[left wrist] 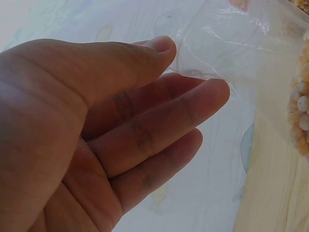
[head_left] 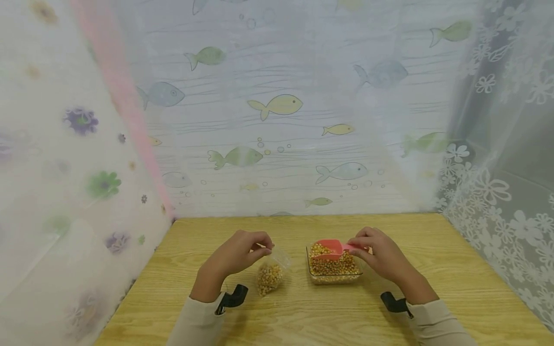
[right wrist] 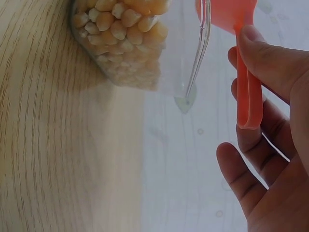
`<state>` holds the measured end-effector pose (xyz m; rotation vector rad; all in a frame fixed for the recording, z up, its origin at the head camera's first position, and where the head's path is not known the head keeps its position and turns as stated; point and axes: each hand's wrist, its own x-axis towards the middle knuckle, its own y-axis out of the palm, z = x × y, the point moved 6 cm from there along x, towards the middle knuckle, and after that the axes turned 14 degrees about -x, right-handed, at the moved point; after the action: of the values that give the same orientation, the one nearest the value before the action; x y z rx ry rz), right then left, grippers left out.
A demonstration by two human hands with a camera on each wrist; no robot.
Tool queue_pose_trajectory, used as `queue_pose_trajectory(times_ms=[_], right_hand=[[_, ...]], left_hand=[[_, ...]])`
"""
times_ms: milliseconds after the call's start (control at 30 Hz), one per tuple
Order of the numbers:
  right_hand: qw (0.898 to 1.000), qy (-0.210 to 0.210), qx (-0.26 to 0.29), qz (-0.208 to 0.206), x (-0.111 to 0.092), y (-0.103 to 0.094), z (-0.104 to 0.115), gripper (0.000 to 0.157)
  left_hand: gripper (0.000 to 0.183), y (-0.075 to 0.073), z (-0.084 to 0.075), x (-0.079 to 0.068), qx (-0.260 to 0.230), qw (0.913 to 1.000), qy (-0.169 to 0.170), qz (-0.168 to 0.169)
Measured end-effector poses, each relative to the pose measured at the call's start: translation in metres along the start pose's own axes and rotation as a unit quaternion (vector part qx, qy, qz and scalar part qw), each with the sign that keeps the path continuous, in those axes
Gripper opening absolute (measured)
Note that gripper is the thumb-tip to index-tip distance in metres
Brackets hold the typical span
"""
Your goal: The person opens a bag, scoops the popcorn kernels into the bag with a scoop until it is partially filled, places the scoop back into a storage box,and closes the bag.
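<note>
My left hand (head_left: 243,254) pinches the upper edge of a clear plastic bag (left wrist: 231,43) between thumb and index finger. Corn kernels (head_left: 270,277) fill the lower part of the bag, which sits on the table. On the right, my right hand (head_left: 381,254) grips the handle (right wrist: 249,92) of a pinkish-red scoop (head_left: 331,246), thumb on top and fingers beneath. The scoop's bowl lies over the corn inside a rectangular glass container (head_left: 335,281), with kernels at its mouth. In the right wrist view, kernels (right wrist: 120,24) show through the container's clear wall.
The wood-grain table (head_left: 303,319) carries the bag and the container side by side. A fish-print curtain (head_left: 277,144) hangs behind its far edge. Flowered sheets enclose the left and right sides. Each wrist wears a black camera mount (head_left: 235,295).
</note>
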<state>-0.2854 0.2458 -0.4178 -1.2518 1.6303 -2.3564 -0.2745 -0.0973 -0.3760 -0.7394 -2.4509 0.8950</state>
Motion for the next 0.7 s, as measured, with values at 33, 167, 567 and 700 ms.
queue_pose_trajectory(times_ms=[33, 167, 567, 700], right_hand=[[1.000, 0.000, 0.000, -0.001, -0.0001, -0.0001, -0.0002, 0.018], [1.000, -0.003, 0.001, -0.003, -0.0001, -0.0006, -0.0003, 0.019], [1.000, 0.002, 0.021, -0.004, 0.0018, -0.0052, 0.0034, 0.017], [1.000, 0.000, 0.029, -0.004, 0.0031, -0.0074, 0.0080, 0.018]], left_hand=[[0.008, 0.0001, -0.0001, 0.0001, 0.000, 1.0000, 0.000, 0.000], [0.008, 0.0003, -0.0004, 0.0003, -0.002, 1.0000, 0.000, 0.000], [0.008, 0.0024, -0.0047, -0.0016, -0.005, 1.0000, 0.003, -0.002], [0.008, 0.0034, -0.0052, -0.0023, -0.006, 1.0000, 0.002, -0.003]])
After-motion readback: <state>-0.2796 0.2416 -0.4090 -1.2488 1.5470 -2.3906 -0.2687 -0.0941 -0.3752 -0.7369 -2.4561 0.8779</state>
